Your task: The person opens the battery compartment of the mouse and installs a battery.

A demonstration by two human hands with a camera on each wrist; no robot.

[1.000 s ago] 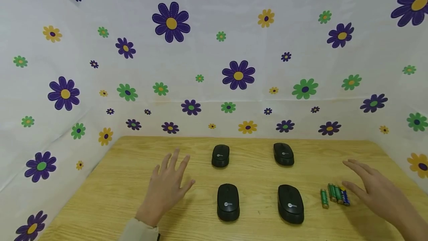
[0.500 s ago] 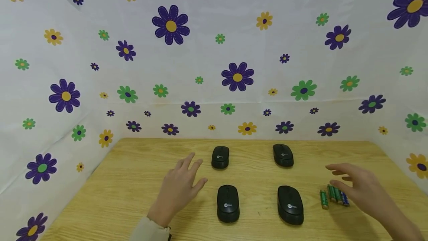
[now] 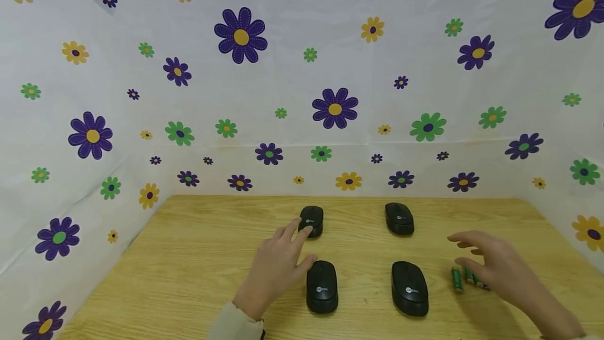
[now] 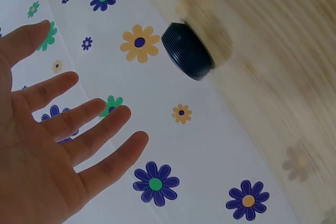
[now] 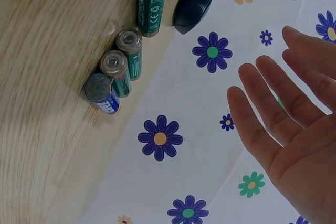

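My left hand (image 3: 278, 261) reaches over the table's middle with its fingers extended. In the head view its fingertips overlap the far left black computer mouse (image 3: 312, 219), and its thumb overlaps the corner of the near left mouse (image 3: 322, 290). The left wrist view shows the palm and spread fingers holding nothing. My right hand (image 3: 495, 266) hovers over the green batteries (image 3: 457, 279), fingers loosely bent and holding nothing. In the right wrist view a blue battery (image 5: 102, 94) lies beside the green ones; in the head view the hand partly hides this group.
Two more black mice stand right of centre, a far right mouse (image 3: 399, 219) and a near right mouse (image 3: 410, 288). White cloth (image 3: 292, 83) printed with flowers encloses the wooden table (image 3: 189, 256) at the back and both sides.
My left hand has moved right, from bare table to the left pair of mice. My right hand has shifted left over the batteries, its fingers bending more. Mice and batteries stay put.
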